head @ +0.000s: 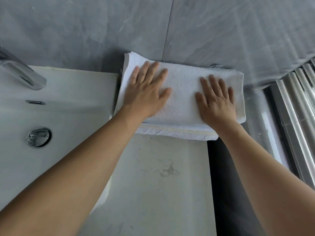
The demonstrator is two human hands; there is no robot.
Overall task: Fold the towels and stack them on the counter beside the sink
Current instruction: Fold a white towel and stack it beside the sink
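Both hands, the left hand [146, 92] and right hand [216, 103], press flat with fingers spread on the folded white towels [182, 82] at mid-frame on the counter [162, 176] right of the sink [59, 108]; soft, light, floppy cloth, likely best lifted from underneath at both ends.

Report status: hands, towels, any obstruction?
Left hand and right hand open, flat on folded white terry towel. It tops another folded towel, beside white sink. Nothing obstructing.

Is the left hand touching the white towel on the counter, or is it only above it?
Touching. The head view shows the left hand lying flat on the top towel, fingers spread straight with no gap visible under them.
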